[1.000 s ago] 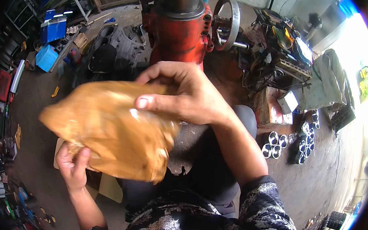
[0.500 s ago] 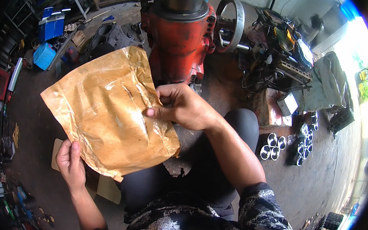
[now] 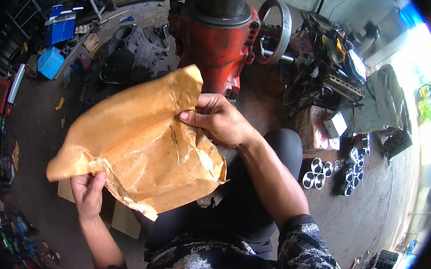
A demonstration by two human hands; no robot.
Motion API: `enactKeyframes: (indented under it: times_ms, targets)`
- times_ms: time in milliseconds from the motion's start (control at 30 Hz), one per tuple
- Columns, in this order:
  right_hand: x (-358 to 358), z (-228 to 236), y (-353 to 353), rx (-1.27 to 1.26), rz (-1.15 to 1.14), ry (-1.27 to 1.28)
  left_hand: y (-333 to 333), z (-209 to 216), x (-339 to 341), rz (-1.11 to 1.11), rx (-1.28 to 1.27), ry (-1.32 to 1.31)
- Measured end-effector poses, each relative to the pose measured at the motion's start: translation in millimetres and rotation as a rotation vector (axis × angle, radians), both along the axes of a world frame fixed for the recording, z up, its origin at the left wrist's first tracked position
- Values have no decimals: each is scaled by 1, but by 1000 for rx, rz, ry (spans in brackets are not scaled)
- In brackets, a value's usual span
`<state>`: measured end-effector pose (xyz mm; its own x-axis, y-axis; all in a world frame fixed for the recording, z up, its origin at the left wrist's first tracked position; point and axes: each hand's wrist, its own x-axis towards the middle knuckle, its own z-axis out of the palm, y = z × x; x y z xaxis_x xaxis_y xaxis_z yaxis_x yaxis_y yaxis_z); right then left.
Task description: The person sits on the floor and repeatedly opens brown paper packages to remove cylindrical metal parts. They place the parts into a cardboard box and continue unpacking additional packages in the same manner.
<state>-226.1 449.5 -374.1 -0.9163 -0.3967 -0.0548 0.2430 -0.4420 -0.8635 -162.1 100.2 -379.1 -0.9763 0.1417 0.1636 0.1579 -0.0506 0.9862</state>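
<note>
A crumpled sheet of brown waxy paper (image 3: 137, 145) is stretched between my hands above my lap. My left hand (image 3: 88, 192) pinches its lower left edge, thumb on top. At the right edge my right hand (image 3: 222, 120) grips it, thumb on the upper face and fingers behind. The far side of the sheet curls up and bends over toward me. Creases and shiny patches cover its middle, with a dark streak near my right thumb.
Straight ahead stands a red machine column (image 3: 215, 52) with a metal handwheel (image 3: 275, 32). Several shiny metal cylinders (image 3: 318, 173) stand on the floor at right, near a white box (image 3: 335, 124). An engine block (image 3: 138, 51) and blue boxes (image 3: 52, 63) lie at far left.
The far edge of the paper has folded up and over, and its left corner has dropped. Both hands keep their hold; the right has shifted slightly right.
</note>
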Motion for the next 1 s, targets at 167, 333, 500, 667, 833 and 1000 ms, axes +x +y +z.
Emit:
enactKeyframes:
  times_ms: [167, 333, 500, 667, 833, 1000]
  targets:
    - [0, 1, 8, 123, 110, -14, 0, -10, -1, 268, 72, -182]
    - [1, 6, 17, 117, 169, 141, -4, -5, -7, -23, 114, 20]
    - [-1, 10, 26, 69, 275, 9, -6, 5, -6, -126, 83, 32]
    - [1, 6, 16, 131, 175, 133, -5, 23, -9, -152, -40, 10]
    - [4, -2, -17, 321, 22, 238, 22, 14, -9, -46, 186, -136]
    - [1, 0, -20, 130, -206, 221, 33, 6, -12, 140, 24, -137]
